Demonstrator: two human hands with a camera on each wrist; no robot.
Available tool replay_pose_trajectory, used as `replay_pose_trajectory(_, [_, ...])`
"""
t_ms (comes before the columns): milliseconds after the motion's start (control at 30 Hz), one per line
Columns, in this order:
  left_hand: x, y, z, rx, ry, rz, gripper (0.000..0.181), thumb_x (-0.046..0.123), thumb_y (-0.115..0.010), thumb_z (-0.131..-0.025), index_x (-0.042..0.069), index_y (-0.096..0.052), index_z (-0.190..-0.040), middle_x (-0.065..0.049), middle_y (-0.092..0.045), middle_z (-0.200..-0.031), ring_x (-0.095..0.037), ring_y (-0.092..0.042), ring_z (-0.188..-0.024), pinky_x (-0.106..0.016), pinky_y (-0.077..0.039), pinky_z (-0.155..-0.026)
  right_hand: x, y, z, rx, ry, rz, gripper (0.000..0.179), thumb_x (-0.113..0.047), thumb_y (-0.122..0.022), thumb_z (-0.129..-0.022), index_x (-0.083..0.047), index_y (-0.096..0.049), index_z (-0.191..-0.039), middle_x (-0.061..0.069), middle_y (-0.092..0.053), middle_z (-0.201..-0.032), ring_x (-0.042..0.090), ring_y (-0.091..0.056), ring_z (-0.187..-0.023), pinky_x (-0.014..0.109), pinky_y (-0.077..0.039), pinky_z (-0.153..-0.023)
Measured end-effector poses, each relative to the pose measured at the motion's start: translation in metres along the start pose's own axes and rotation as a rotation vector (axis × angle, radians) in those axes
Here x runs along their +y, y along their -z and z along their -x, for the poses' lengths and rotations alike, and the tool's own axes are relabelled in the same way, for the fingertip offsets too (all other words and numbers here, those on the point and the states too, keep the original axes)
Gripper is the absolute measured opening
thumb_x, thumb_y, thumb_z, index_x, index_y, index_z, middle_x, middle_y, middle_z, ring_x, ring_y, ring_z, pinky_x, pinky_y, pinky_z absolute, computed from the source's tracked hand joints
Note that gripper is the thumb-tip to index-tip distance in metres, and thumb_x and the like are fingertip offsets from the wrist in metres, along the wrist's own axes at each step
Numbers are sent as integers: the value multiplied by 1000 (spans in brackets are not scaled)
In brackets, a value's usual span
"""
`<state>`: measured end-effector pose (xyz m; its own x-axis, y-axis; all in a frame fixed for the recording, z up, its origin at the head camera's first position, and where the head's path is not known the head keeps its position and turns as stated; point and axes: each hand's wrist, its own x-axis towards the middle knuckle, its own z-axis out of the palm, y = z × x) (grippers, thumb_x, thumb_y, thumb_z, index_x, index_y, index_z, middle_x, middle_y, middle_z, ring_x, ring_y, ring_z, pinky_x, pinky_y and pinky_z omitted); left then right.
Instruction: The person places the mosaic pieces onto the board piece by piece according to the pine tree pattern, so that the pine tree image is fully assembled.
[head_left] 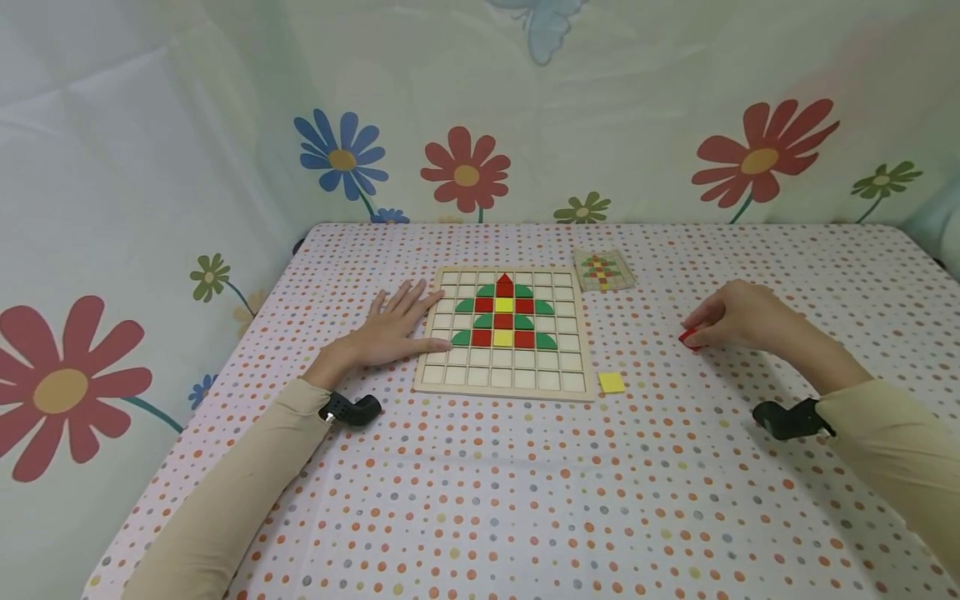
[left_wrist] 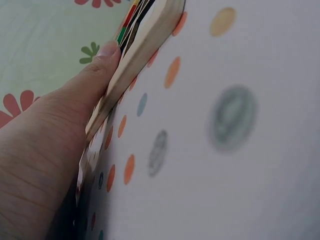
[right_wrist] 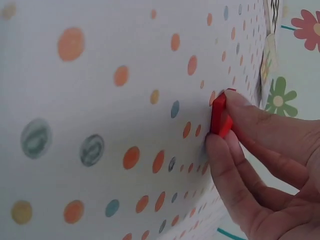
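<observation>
My left hand [head_left: 392, 327] rests with spread, straight fingers over the left edge of a square wooden grid board [head_left: 457, 377]. In the left wrist view its thumb [left_wrist: 95, 75] lies on the board's rim. Red, yellow and green tiles fill some of the cells in a tree-like shape, topped by a red triangle tile [head_left: 505, 279]. Off to the right, my right hand [head_left: 738, 317] pinches a small red block [head_left: 688, 337] between thumb and fingers, near the tabletop. The right wrist view shows the red block [right_wrist: 218, 115] closely; whether it is one piece or two I cannot tell.
A loose yellow square tile [head_left: 611, 382] lies beside the board's lower right corner. Behind it, near the upper right corner, is a small pattern card [head_left: 603, 270] showing a similar shape. A dotted cloth [head_left: 480, 500] covers the table, and a flowered curtain [head_left: 637, 108] hangs behind.
</observation>
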<state>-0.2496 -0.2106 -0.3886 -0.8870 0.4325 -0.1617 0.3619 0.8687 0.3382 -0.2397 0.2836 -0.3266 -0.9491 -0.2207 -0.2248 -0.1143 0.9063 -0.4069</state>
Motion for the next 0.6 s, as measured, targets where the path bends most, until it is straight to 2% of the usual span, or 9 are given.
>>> replay_pose_trajectory(167, [-2,-1,-1,6,-2,-5,108,89,-44,-88,29,-6,-170,-6,8,-176,-27,16,-160,-58,16,-124,-1,0,0,0,-46,-38,31,-11,-85,-87,10,-75,-107,5,-73,-79,31,-58,-84,39,-43,-72])
replay_pose_trajectory(267, [-1,-1,-1,3,-5,-8,108,88,-44,-89,29,-6,-170,-6,8,-176,-27,17,-160,-58,16,-124,-1,-3,2,28,-74,-80,33,-12,-86,-86,10,-74,-108,8,-71,-81,32,-55,-85,39,-43,-72])
replay_pose_trajectory(367, [0,0,-1,-3,-7,-2,108,89,-43,-89,28,-6,-171,-7,8,-176,-27,17,-160,-58,16,-123,-2,-6,5,73,-76,-92,32,-13,-89,-84,9,-74,-102,10,-68,-82,32,-53,-85,38,-41,-70])
replay_pose_trajectory(600, [0,1,0,-2,-11,4,111,92,-40,-87,28,-6,-171,-8,8,-176,-29,16,-160,-59,16,-123,-23,-13,6,161,38,-69,22,-3,-92,-76,3,-72,-84,6,-66,-70,26,-57,-72,35,-41,-63])
